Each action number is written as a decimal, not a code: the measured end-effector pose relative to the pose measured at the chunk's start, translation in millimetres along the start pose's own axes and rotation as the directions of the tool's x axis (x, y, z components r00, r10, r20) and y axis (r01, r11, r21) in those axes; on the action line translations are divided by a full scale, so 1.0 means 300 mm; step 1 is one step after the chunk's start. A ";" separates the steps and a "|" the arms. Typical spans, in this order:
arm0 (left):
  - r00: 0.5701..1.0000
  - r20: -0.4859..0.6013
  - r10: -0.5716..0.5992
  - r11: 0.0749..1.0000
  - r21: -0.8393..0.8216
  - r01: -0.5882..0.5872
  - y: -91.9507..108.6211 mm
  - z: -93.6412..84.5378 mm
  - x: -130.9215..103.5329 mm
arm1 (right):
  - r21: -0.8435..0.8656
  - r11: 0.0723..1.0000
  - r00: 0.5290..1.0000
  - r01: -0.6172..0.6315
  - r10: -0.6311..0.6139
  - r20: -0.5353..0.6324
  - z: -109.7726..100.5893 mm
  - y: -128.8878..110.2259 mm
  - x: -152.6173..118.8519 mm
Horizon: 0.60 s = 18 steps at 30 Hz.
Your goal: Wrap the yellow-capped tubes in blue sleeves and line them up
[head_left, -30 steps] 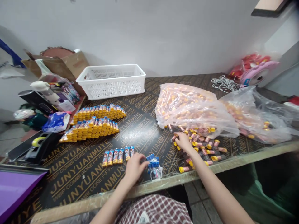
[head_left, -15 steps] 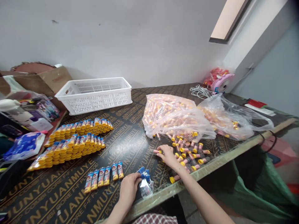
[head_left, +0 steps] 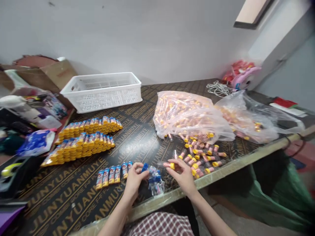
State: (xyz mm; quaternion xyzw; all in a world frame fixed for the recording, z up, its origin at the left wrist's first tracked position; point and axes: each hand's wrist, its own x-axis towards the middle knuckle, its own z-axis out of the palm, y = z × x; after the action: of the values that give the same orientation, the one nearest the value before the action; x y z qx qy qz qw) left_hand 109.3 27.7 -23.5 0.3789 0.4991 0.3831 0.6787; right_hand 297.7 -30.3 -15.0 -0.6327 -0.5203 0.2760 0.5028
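Observation:
My right hand [head_left: 183, 175] pinches a small clear tube with a yellow cap [head_left: 168, 165] and pink contents, its clear end pointing left. Between the thumb and fingers of my left hand [head_left: 135, 178] is a blue printed wrapper [head_left: 145, 167]. More blue-and-clear wrappers [head_left: 155, 182] lie in a small heap just right of that hand. Left of it stands a short row of wrapped tubes [head_left: 111, 174] with blue tops and yellow bottoms. Loose yellow-capped tubes [head_left: 198, 159] are scattered beyond and to the right of my right hand.
Wrapped tubes are stacked in two long piles [head_left: 81, 144] at the left. Behind them stands a white plastic basket [head_left: 105, 98]. A large clear bag of tubes [head_left: 184, 113] and a second bag [head_left: 248, 121] lie at the right, near the table's edge [head_left: 221, 175].
My right hand has brought a tube from the loose heap toward my left hand. The left hand has lifted a blue wrapper slightly. The camera view has shifted a little.

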 end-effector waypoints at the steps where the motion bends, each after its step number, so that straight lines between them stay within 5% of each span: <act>1: 0.999 -0.009 -0.032 0.997 -0.068 0.032 0.011 0.000 0.004 | 0.007 1.000 1.000 0.017 -0.017 -0.019 0.000 -0.007 -0.012; 7: 0.992 -0.064 -0.112 0.951 -0.297 0.088 0.033 -0.007 0.013 | 0.026 0.993 0.992 0.119 -0.118 -0.035 0.017 -0.025 -0.066; 18: 0.979 -0.166 -0.120 0.947 -0.316 0.063 0.027 -0.012 0.006 | -0.121 0.950 0.954 0.287 -0.295 -0.048 0.047 -0.060 -0.089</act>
State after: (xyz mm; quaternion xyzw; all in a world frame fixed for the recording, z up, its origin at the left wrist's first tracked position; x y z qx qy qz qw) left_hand 105.0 33.2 -17.6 0.2077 0.5104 0.4575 0.6979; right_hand 270.4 -51.1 -7.9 -0.5851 -0.6059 0.1484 0.5181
